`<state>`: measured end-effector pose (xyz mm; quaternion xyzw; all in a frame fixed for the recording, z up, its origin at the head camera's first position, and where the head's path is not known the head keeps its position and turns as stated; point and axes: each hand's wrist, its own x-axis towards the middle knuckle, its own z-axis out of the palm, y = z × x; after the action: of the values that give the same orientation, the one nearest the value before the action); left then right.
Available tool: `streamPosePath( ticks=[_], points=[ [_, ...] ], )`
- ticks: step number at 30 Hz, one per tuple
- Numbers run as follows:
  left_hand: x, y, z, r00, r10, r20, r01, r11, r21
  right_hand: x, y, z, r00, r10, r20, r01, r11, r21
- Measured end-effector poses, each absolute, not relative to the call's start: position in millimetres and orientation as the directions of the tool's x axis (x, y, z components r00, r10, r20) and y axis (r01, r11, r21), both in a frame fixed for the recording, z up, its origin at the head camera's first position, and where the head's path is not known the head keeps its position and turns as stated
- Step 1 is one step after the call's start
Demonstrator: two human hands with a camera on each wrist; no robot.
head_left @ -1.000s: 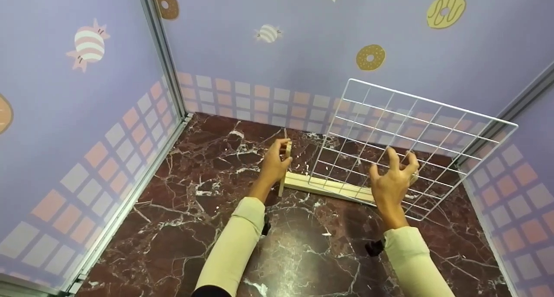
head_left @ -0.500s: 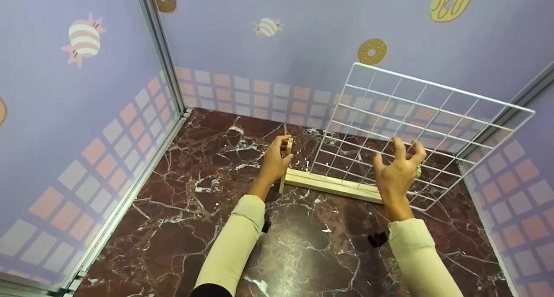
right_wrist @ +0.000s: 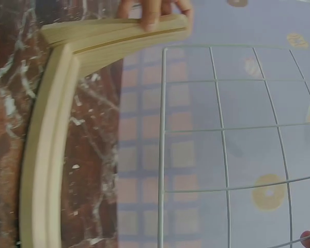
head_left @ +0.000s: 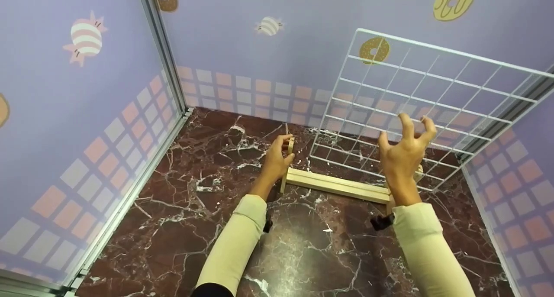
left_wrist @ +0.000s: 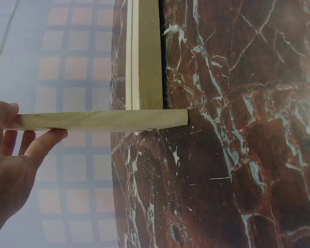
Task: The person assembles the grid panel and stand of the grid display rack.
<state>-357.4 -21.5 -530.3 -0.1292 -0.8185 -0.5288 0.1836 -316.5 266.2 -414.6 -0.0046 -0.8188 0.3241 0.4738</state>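
The left hand (head_left: 274, 158) pinches the upper part of a wooden post (left_wrist: 103, 120), thumb on one side and fingers on the other. The post stands upright at the left end of a grooved bar (head_left: 337, 185), which lies along the floor (head_left: 298, 253); in the left wrist view the two meet at a right angle. The right hand (head_left: 403, 156) grips a white wire grid (head_left: 436, 103), its fingers spread and bent at the wires; only bits of the fingertips show at the edge of the right wrist view. The grid is held up at a slant behind the bar and to its right, its lower edge apart from the wood. A little pale wood shows just beside the right wrist. Both sleeves (head_left: 236, 240) are pale. The floor is dark red with white veins, and the lilac wall (head_left: 225, 41) behind carries printed sweets and pink and grey squares.
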Motion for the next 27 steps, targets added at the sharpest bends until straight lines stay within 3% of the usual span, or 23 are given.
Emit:
streamPosePath(
  ticks=[5, 14, 27],
  points=[
    [-355.7, -22.2, -529.0, -0.905, 0.007, 0.425, 0.388, 0.423, 0.819, -320.6, 257.7, -397.7, -0.524, 0.308, 0.794, -0.322, 0.791, -0.520],
    [-354.8, -21.9, -528.1, -0.903, -0.006, 0.429, 0.383, 0.438, 0.813, -325.7, 243.8, -374.6, -0.539, 0.297, 0.788, -0.328, 0.788, -0.521],
    [-355.1, -20.2, -528.6, -0.907, 0.003, 0.420, 0.380, 0.435, 0.816, -336.8, 224.9, -372.8, -0.517, 0.275, 0.810, -0.352, 0.795, -0.494]
  ],
)
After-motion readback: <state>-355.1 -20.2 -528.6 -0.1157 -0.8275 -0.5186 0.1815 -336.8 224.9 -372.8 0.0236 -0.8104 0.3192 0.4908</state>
